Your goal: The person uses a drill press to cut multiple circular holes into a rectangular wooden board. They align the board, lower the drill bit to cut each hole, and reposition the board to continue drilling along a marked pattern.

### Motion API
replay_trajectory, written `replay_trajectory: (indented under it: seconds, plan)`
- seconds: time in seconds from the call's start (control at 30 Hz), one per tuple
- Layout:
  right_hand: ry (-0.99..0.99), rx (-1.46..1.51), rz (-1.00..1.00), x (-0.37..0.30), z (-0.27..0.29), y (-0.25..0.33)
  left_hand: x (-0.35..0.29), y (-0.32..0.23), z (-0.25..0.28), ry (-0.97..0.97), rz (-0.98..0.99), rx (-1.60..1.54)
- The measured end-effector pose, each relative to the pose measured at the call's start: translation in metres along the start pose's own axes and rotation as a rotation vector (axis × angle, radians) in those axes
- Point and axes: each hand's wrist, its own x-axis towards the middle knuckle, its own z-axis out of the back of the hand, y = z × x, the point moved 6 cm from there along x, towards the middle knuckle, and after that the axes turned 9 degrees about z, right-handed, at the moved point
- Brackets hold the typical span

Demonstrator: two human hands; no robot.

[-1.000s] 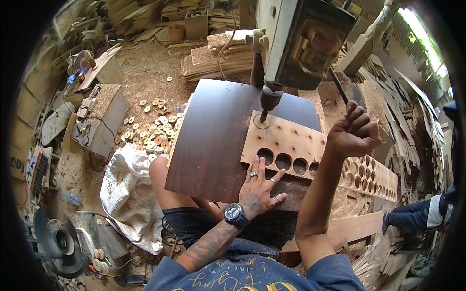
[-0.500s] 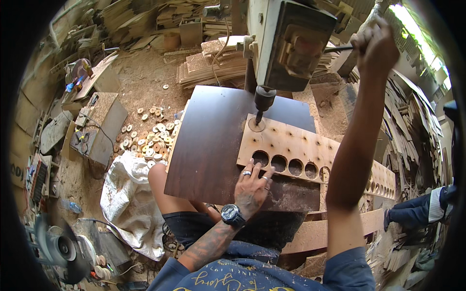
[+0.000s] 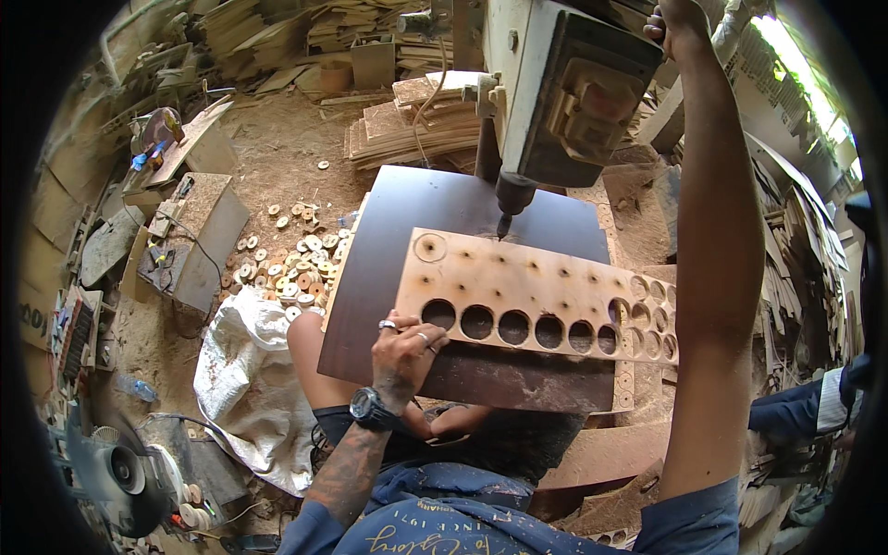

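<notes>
A light plywood board (image 3: 499, 289) lies on the dark drill press table (image 3: 365, 268). Large round holes run along its near edge, dark-rimmed small holes dot the rest, and a ring is scored at its far left corner. My left hand (image 3: 404, 350) grips the board's near left corner, fingers bent over the edge. Above the board's far edge hangs the drill chuck (image 3: 514, 192) with its bit (image 3: 504, 226), clear of the scored ring. High at the right, my right hand (image 3: 684, 32) is closed beside the drill press head (image 3: 587, 102), on its lever, which is mostly hidden.
Wooden discs (image 3: 301, 268) are heaped on the floor left of the table, near a white sack (image 3: 240, 379). A fan (image 3: 116, 472) stands at lower left. Stacked boards (image 3: 416, 129) lie behind; another person's leg (image 3: 795, 412) shows at far right.
The board has slid left with my left hand, which now grips its corner instead of resting on its near edge. My right hand has risen, and the bit is off the scored ring.
</notes>
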Motion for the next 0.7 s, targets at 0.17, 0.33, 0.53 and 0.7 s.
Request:
replay_trajectory:
  seconds: [0.17,0.33,0.53,0.7]
  plan:
    - [-0.025,-0.002,0.032,0.000,0.003,0.001,0.006,0.005,-0.002,0.000,-0.003,-0.013]
    - [-0.048,0.024,0.062,-0.008,0.007,0.007,0.006,-0.007,-0.014,-0.038,-0.021,0.007]
    - [-0.083,0.207,0.097,-0.042,0.030,0.018,0.004,-0.004,-0.016,-0.054,0.012,0.015]
    - [-0.151,0.307,0.198,-0.088,0.047,0.027,0.005,-0.006,-0.011,-0.087,-0.033,0.072]
